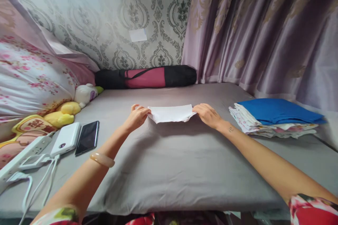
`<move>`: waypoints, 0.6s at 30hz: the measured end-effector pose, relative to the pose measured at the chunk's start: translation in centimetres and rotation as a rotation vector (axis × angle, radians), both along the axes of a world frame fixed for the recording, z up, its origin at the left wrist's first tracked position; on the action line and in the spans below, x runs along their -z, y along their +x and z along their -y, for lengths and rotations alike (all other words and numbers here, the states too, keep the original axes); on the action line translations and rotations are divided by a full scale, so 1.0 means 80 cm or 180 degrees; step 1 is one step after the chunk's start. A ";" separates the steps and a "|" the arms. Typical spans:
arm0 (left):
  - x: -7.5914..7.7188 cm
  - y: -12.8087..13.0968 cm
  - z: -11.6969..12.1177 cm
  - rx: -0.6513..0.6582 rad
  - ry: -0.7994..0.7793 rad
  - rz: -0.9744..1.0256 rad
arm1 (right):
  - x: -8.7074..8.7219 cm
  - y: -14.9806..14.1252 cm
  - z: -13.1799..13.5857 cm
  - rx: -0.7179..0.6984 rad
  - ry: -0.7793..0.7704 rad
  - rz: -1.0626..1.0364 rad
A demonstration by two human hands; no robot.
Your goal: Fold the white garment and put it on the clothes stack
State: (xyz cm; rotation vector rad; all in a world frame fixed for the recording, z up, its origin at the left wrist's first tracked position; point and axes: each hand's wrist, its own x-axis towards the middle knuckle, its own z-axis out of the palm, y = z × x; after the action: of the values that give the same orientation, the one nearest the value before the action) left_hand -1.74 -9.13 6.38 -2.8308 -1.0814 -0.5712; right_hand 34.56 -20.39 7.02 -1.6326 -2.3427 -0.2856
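The person held a small white cloth stretched between two hands, over the middle of the grey sheet, with a shadow on the sheet beneath it. The left hand pinched the cloth's left corner between thumb and fingers, its other fingers curled. The right hand pinched the right corner in much the same way. The cloth's upper edge ran nearly straight from one hand to the other, while its lower edge curved and looked slightly uneven. A pale bangle circled the left forearm, and the sleeves were red with a floral pattern.

To the right of the right hand lay a stack of folded fabric: a blue piece on top, and white, patterned pieces under it.

To the left of the left hand, a dark phone lay just beside a white power bank. White cables ran near a power strip at the left edge of the view. Behind these were a yellow plush and a white plush, next to a floral fabric.

At the far side of the sheet, a long black and pink bag lay along the patterned wall, and a purple curtain hung at the right.
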 end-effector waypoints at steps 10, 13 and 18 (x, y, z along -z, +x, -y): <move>0.044 -0.017 0.031 0.0150 -0.0340 -0.0350 | 0.041 -0.004 0.044 -0.0088 -0.0519 0.0149; 0.044 -0.025 0.029 0.0254 -0.0463 -0.0484 | 0.038 -0.002 0.047 -0.0075 -0.0730 0.0078; 0.029 -0.006 0.031 -0.0171 -0.0797 -0.0448 | 0.020 -0.025 0.029 0.0468 -0.1058 0.0023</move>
State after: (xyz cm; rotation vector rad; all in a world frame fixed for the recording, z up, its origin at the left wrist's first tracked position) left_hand -2.24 -11.65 4.05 -2.9826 -1.2788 -0.2422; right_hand 32.55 -22.68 5.46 -1.9592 -2.3773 0.0763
